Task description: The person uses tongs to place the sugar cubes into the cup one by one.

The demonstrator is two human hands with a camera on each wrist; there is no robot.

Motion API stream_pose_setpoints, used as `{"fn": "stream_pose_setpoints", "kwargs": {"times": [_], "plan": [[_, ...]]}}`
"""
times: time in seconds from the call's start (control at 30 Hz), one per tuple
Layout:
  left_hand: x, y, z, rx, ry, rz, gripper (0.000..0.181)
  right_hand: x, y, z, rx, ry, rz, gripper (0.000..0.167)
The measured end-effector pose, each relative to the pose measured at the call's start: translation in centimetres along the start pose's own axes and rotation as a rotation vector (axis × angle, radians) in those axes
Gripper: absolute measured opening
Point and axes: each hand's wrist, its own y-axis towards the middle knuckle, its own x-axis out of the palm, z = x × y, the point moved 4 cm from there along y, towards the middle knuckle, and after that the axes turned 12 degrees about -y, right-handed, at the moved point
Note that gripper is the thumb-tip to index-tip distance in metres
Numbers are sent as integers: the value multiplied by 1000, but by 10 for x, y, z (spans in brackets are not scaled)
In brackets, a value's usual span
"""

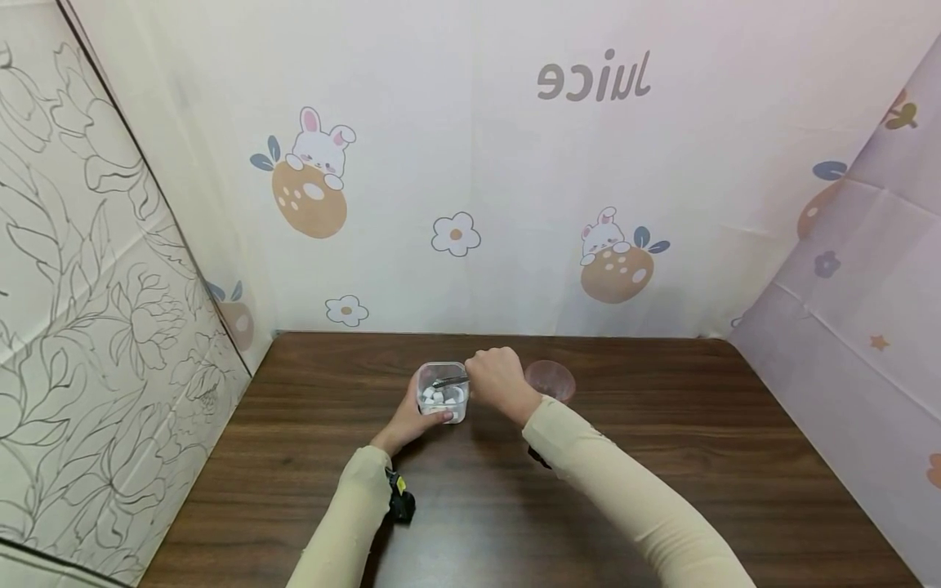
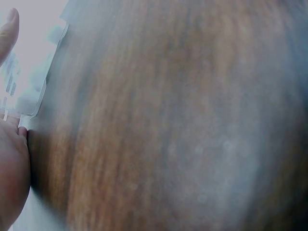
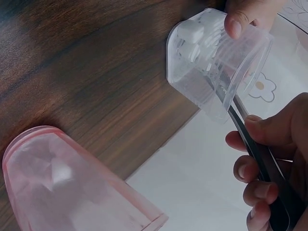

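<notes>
My left hand [image 1: 412, 420] grips a small clear plastic container [image 1: 443, 372] from its left side, with the thumb across the near wall. Several small white pieces [image 3: 191, 31] lie in the bottom of it; their kind is hard to tell. My right hand [image 3: 284, 149] holds a pair of dark tweezers [image 3: 256, 158], its thumb on one side and curled fingers on the other. The tweezers' tips reach inside the container over its rim. Whether they pinch a piece cannot be made out. In the left wrist view only the thumb, palm and container edge [image 2: 41, 91] show.
A translucent pink cup [image 3: 62, 178] stands on the dark wooden table [image 1: 662, 457], just right of my right hand. Behind the table hangs a pale printed curtain [image 1: 412, 163]; other patterned sheets close off the left and right sides.
</notes>
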Motion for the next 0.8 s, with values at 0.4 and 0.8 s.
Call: {"fn": "stream_pose_setpoints", "kwargs": {"times": [0.4, 0.8], "plan": [[-1, 1, -2, 14, 19, 1, 97, 4, 2, 4, 8, 5, -76, 29], [-3, 5, -12, 23, -16, 0, 98, -4, -7, 18, 22, 3, -89, 40]]}}
